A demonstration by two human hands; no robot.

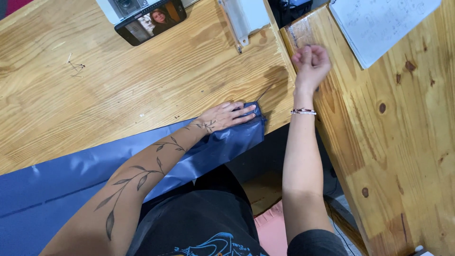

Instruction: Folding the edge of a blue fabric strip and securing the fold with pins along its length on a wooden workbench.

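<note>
The left hand [226, 115] lies flat, fingers spread and pressed down on the folded end of a blue sheet [85, 175], close to the table's near edge. The sheet (glossy, like thin plastic or coated fabric) runs from under that hand back along the left forearm to the lower left corner of the view, part on the table [118, 90] and part hanging over its edge toward the person's lap. A thin thread or needle [264, 93] slants up from the sheet's end, just beside the fingertips, toward the right hand; which of the two it is cannot be told.

The right hand [310, 60] is raised above the gap between the two tables, closed into a loose fist with thumb and fingers pinched together; whatever it pinches is too fine to see. A beaded bracelet [303, 112] circles that wrist.

Farther out, on the left table's far edge, a phone [150, 21] leans with its screen lit, beside a white box [117, 9] and a white hinged part [241, 19]. A few pins [76, 65] lie well to the left. On the right table [403, 118] rests an open notebook [384, 23].
</note>
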